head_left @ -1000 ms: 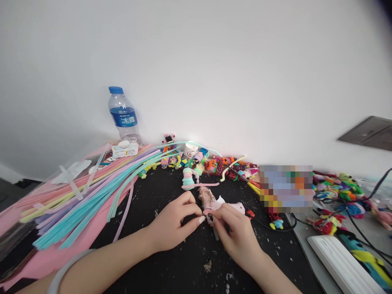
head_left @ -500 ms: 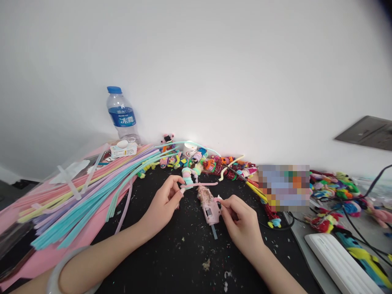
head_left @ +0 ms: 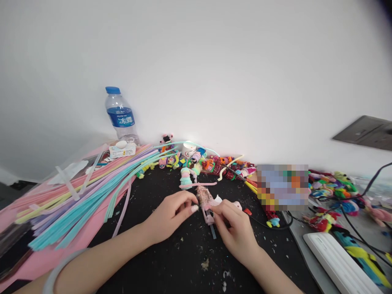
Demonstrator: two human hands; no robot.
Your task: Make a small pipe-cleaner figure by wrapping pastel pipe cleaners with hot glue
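Note:
A small pink glue gun (head_left: 211,206) lies on the black table top (head_left: 183,261), its tip crusted with fluff. My right hand (head_left: 234,232) rests over the gun's rear, fingers curled and pinched on something small and pink by the gun. My left hand (head_left: 171,216) sits just left of the gun, thumb and fingers pinched together near its tip. Just beyond lies a pink pipe cleaner (head_left: 197,185) beside a pastel coiled pipe-cleaner piece (head_left: 185,178).
Long pastel pipe cleaners (head_left: 82,196) fan across pink sheets at the left. A water bottle (head_left: 120,116) stands by the wall. Small pipe-cleaner figures (head_left: 214,163) line the back. Cables (head_left: 361,220) and a white power strip (head_left: 339,261) lie at the right.
My left hand came back from the pink pipe cleaner to the gun's tip. The gun has turned slightly, and my right hand shifted over its rear.

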